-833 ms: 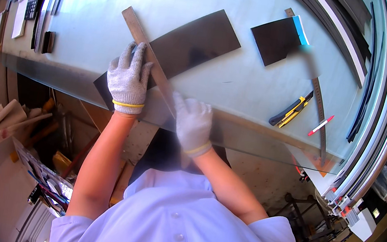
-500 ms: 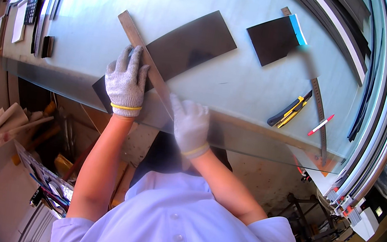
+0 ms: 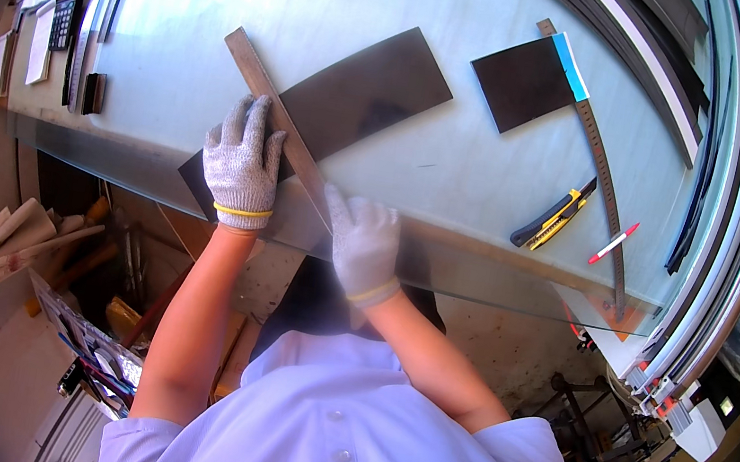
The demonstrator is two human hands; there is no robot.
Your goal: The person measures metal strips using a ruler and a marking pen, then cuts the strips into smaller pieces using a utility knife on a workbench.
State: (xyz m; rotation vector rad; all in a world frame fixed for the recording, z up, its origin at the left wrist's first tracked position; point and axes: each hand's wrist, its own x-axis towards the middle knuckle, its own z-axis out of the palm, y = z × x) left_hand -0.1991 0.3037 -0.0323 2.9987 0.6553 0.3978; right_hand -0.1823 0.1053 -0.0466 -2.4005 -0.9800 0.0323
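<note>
Here, left hand (image 3: 241,166) on straightedge (image 3: 252,66); the long ruler (image 3: 602,167) bears markings.

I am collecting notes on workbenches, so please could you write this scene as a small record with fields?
Surface: pale table
Left hand: gloved, laid open over the dark strip, touching the bar
Right hand: gloved, at the bar's near end; grip unclear
Bar: slants across the strip
Right of strip: dark square with blue edge, lying over the long ruler
Near ruler: yellow-black cutter, to its left
On ruler: red-and-white pen, crosswise
Far left: calculator
</note>
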